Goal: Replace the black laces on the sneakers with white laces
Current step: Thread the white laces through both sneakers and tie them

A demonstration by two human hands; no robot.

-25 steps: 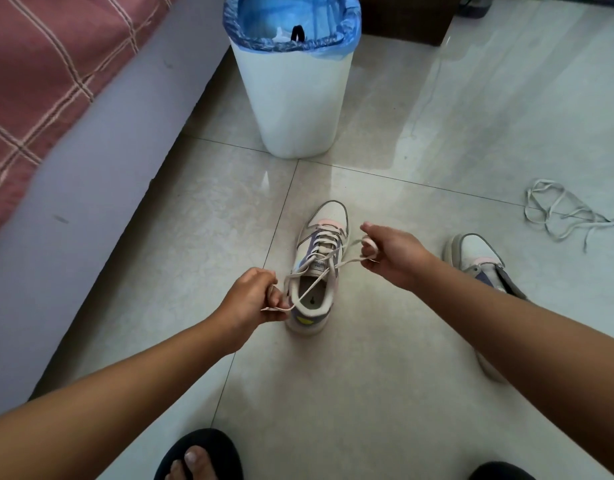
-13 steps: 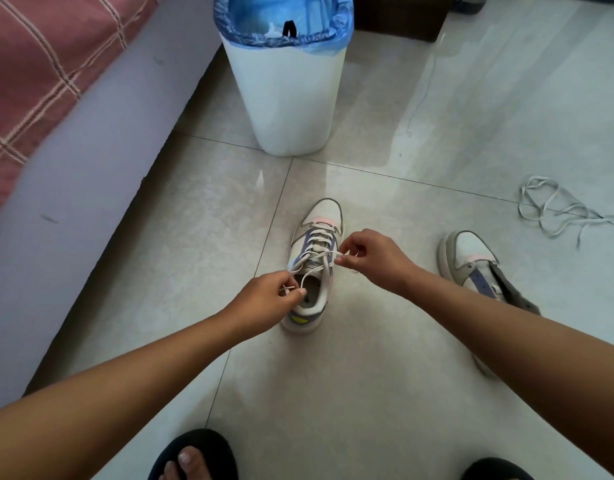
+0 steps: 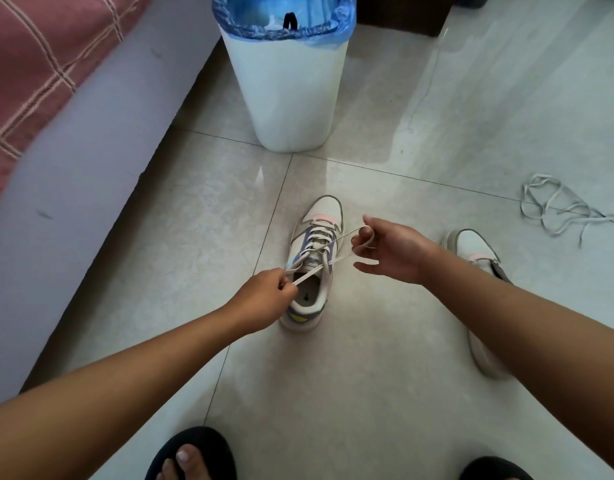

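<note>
A white sneaker [image 3: 320, 216] with pink and purple panels stands on the floor tiles, toe pointing away, threaded with a white lace [image 3: 340, 239]. My left hand [image 3: 264, 296] pinches one lace end at the shoe's left side, near the opening. My right hand [image 3: 392, 251] is to the right of the shoe and holds a loop of the other lace end around its fingers, pulled taut. The second sneaker [image 3: 471, 244] lies to the right, partly hidden behind my right forearm. A loose white lace [image 3: 558, 209] lies tangled on the floor at the far right.
A white bin [image 3: 288, 91] with a blue liner stands just beyond the shoe; something black shows inside it. A grey bed base [image 3: 73, 168] with a red checked cover runs along the left. My feet in dark slippers [image 3: 194, 455] are at the bottom edge.
My right hand has moved out to the right from the shoe's tongue, drawing the lace end into a taut loop. My left hand keeps its pinch at the shoe's left side.
</note>
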